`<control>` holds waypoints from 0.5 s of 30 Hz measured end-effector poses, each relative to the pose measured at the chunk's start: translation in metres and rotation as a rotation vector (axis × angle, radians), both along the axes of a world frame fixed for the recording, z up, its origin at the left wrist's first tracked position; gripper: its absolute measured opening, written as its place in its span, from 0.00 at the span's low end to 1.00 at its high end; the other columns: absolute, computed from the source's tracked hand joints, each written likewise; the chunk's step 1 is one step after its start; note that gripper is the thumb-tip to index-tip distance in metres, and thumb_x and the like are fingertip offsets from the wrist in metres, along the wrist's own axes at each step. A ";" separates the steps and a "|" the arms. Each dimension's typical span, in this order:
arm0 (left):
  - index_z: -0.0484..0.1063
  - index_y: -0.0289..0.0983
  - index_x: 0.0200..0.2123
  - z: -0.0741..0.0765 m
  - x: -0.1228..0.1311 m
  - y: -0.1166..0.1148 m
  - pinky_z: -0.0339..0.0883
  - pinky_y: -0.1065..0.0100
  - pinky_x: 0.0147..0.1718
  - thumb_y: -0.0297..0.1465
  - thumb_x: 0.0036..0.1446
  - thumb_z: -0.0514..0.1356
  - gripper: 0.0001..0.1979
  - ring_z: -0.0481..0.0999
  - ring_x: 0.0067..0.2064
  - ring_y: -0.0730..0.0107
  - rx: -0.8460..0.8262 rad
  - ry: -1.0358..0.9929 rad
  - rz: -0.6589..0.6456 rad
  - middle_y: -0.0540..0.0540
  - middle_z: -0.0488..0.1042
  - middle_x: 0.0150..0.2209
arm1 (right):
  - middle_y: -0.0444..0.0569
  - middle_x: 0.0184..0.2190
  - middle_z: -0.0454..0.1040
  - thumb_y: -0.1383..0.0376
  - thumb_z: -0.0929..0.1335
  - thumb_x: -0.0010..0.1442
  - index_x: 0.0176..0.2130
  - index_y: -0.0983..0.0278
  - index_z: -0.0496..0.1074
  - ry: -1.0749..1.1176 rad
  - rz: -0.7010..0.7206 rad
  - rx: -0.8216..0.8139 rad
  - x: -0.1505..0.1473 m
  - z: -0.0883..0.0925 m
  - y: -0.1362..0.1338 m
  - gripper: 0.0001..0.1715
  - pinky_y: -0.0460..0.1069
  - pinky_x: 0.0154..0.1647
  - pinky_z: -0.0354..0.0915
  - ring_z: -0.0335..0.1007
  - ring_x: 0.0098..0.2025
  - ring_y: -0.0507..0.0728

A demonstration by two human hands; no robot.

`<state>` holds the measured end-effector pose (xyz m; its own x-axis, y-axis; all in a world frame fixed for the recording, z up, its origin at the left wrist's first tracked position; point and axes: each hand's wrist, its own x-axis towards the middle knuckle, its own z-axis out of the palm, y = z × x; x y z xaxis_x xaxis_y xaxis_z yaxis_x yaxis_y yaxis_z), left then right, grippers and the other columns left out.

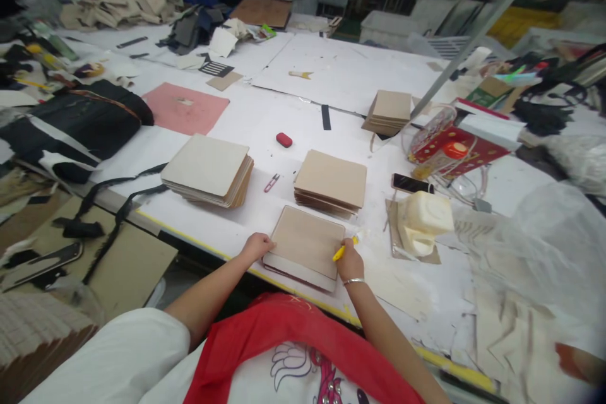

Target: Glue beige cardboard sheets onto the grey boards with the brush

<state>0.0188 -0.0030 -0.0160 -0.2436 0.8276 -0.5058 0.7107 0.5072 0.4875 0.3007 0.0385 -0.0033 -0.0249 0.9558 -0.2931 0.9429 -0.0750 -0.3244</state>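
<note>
Right in front of me, near the table's front edge, lies a beige rectangular panel (305, 241) with rounded corners, on top of another piece whose lighter border shows along the front. My left hand (259, 246) is closed at the panel's left edge, fingers pinching its corner. At the right edge, my right hand (351, 263) grips a yellow-handled tool (339, 253); its tip is too small to make out. Just behind the panel stands a stack of tan boards (330, 180). A stack of paler boards (208, 164) sits further left.
Pink thread snips (271, 183) and a red case (284, 139) lie between the stacks. To the right are a cream plastic container (423, 221), a phone (411, 184) and a slanted metal pole (483, 31). A black roll (80, 123) and pink sheet (187, 107) lie left.
</note>
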 end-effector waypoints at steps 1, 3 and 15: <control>0.68 0.35 0.19 0.002 0.000 0.000 0.55 0.73 0.24 0.39 0.44 0.57 0.13 0.66 0.24 0.72 -0.006 0.015 -0.011 0.51 0.67 0.18 | 0.46 0.24 0.68 0.65 0.59 0.59 0.43 0.65 0.59 -0.015 0.010 0.002 0.000 0.000 0.000 0.11 0.44 0.22 0.46 0.61 0.24 0.50; 0.68 0.35 0.20 0.008 0.000 0.000 0.57 0.71 0.26 0.39 0.45 0.57 0.12 0.68 0.26 0.70 -0.014 0.043 -0.035 0.49 0.68 0.20 | 0.46 0.25 0.68 0.66 0.60 0.57 0.43 0.65 0.59 -0.065 0.029 0.001 0.000 0.000 0.000 0.12 0.44 0.22 0.45 0.62 0.24 0.51; 0.63 0.38 0.50 0.007 0.026 -0.006 0.54 0.61 0.50 0.24 0.56 0.48 0.18 0.58 0.54 0.63 0.474 0.272 -0.877 0.41 0.61 0.54 | 0.45 0.23 0.69 0.51 0.54 0.59 0.48 0.63 0.63 0.652 -0.104 0.165 -0.036 0.055 0.017 0.26 0.44 0.23 0.58 0.63 0.22 0.50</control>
<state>0.0445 -0.0095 -0.0088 0.4841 0.8693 -0.0999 0.8541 -0.4445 0.2700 0.2651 0.0559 0.0517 -0.0522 0.9937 -0.0992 0.5416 -0.0553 -0.8388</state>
